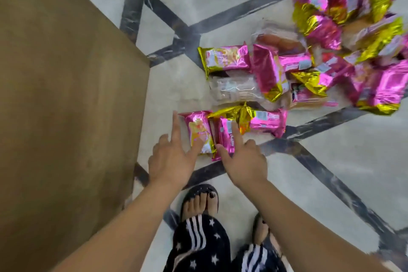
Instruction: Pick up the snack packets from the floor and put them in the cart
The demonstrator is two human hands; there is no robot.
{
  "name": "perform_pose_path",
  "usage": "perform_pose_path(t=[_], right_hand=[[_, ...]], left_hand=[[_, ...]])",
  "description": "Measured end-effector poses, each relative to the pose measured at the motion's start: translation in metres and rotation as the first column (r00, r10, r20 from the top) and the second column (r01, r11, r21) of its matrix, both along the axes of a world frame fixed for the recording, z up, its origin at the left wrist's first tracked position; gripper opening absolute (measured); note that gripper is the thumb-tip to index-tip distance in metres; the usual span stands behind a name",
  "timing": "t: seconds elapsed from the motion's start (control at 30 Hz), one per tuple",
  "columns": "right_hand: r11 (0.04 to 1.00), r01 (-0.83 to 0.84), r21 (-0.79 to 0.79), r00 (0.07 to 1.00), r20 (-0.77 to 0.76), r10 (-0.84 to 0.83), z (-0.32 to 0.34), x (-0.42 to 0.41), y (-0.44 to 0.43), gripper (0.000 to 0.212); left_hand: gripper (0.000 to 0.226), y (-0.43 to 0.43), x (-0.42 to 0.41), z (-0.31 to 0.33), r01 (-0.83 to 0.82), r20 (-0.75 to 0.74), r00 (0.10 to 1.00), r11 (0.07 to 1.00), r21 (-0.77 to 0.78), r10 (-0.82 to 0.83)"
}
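Pink-and-gold snack packets (265,73) lay scattered on the marble floor (220,2).
Both hands hovered low with fingers (176,126) spread and holding nothing: the left hand (170,159) and right hand (245,161) over the two nearest packets (199,132) at 12 o'clock, possibly touching; the rest ran toward 2 o'clock.

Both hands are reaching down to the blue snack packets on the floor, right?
Not quite. The packets are pink with gold ends, not blue. The rest is right: the head view shows the left hand and the right hand both reaching down to the nearest ones on the floor.
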State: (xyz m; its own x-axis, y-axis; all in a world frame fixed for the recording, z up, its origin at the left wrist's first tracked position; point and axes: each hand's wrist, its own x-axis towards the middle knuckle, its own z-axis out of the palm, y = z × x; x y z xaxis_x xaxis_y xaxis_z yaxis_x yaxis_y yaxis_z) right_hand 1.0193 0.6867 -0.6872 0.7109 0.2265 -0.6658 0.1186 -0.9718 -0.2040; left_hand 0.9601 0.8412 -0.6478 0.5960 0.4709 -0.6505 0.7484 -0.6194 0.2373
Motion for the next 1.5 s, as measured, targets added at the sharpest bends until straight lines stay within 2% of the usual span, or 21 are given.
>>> perform_pose_path(t=[0.1, 0.23, 0.33, 0.4, 0.6, 0.7, 0.8, 1.03, 1.27, 1.5], right_hand=[[0.999, 0.044, 0.006, 0.996, 0.076, -0.044, -0.042, -0.009, 0.007, 0.076], [0.992, 0.066, 0.108, 0.980, 0.181, -0.085, -0.060, -0.008, 0.008, 0.082], [0.967, 0.129, 0.221, 0.978, 0.131, -0.161, -0.059, -0.002, 0.004, 0.082], [0.955, 0.171, 0.241, 0.975, 0.098, -0.199, -0.054, 0.003, -0.001, 0.080], [0.970, 0.149, 0.194, 0.985, 0.059, -0.164, -0.024, 0.024, -0.024, 0.080], [0.981, 0.095, 0.167, 0.993, 0.056, -0.106, -0.004, 0.026, -0.034, 0.082], [0.980, 0.112, 0.167, 0.992, 0.036, -0.120, 0.019, 0.025, -0.043, 0.081], [0.974, 0.156, 0.166, 0.987, 0.013, -0.160, 0.093, 0.023, -0.044, 0.080], [0.972, 0.130, 0.195, 0.987, 0.071, -0.146, 0.232, 0.064, -0.030, 0.081], [0.974, 0.091, 0.209, 0.971, 0.199, -0.134, 0.412, 0.100, -0.031, 0.082]], left_hand=[[0.086, -0.004, 0.013, -0.045, 0.002, 0.034, 0.999, 1.000, -0.024, -0.001], [0.088, -0.021, 0.025, -0.070, -0.099, 0.123, 0.985, 0.979, -0.180, 0.123], [0.087, -0.028, 0.028, -0.077, -0.146, 0.179, 0.969, 0.978, -0.151, 0.173], [0.089, -0.028, 0.028, -0.080, -0.130, 0.184, 0.971, 0.984, -0.124, 0.151], [0.109, -0.023, 0.030, -0.077, -0.088, 0.115, 0.989, 0.993, -0.077, 0.097], [0.105, -0.028, 0.031, -0.070, -0.154, 0.110, 0.980, 0.983, -0.100, 0.165], [0.098, -0.034, 0.029, -0.052, -0.164, 0.077, 0.983, 0.984, -0.068, 0.169], [0.092, -0.029, 0.027, 0.046, -0.108, 0.048, 0.993, 0.993, -0.044, 0.110], [0.089, -0.013, 0.053, 0.201, 0.033, 0.116, 0.992, 0.996, 0.080, -0.042], [0.079, -0.026, 0.087, 0.387, 0.027, 0.352, 0.933, 0.992, 0.124, -0.069]])
